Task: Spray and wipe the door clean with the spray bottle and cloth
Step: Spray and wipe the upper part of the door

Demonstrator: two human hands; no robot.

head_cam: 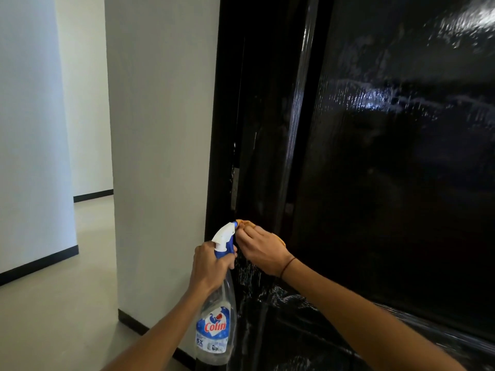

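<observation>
The left grip (211,266) is wrapped around the neck of the spray bottle (215,317), fingers curled just below the white and blue trigger head, holding the bottle upright. The clear bottle hangs down from this grip, its blue and white label reading "Colin" well below the fingers. The nozzle points up and to the right, toward the right grip.

The right grip (261,246) sits just beside the left one, to its right and slightly higher, with its fingertips at the nozzle tip. It holds the cloth (245,223), an orange-yellow piece of which only small parts show beyond the fingers and along the far edge of the palm; the fingers are curled over it. A thin dark band circles the right wrist.

The door (388,170) is glossy black and fills the space to the right of and above both grips. Streaks and wet smears shine on its upper panel, far above the right grip, and more wet streaks show directly below the right wrist. The dark door frame (222,129) rises just above the grips. A white wall (160,129) stands to the left of the left grip, with a pale floor (53,317) and a black skirting strip further left.
</observation>
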